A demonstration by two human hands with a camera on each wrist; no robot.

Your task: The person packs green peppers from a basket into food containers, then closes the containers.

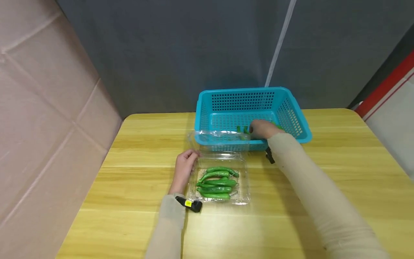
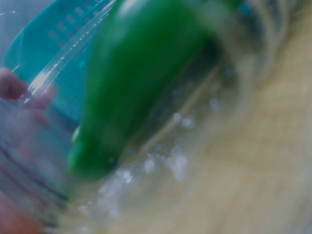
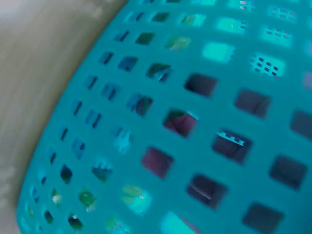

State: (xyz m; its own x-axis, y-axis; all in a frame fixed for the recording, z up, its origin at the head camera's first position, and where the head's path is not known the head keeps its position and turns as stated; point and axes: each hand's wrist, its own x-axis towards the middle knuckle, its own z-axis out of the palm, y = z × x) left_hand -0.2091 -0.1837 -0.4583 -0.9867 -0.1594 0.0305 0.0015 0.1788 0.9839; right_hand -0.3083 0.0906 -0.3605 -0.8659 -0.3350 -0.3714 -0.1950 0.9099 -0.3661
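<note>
The left hand (image 1: 185, 165) sits at the box's 10 o'clock, thumb and fingers pinching its clear edge near the hinge. The box (image 1: 243, 180) lies open on the table (image 1: 136, 187), its lid (image 1: 220, 144) raised at 12 o'clock, in front of the basket's near wall. Green peppers (image 1: 218, 189) lie in the box, mostly sideways, tips near 9 o'clock; in the left wrist view a blurred pepper looms from 12 down to 8 o'clock.

The basket (image 1: 226, 118) is at the box's 1 o'clock. The right hand (image 1: 262, 128) reaches into it at its 5 o'clock; I cannot tell whether the fingers are spread, together or pinching anything. More peppers show on both sides of that hand, at its 9 and 2 o'clock. In the right wrist view the basket's wall hides the fingers, with green showing through holes near 7 and 11 o'clock
</note>
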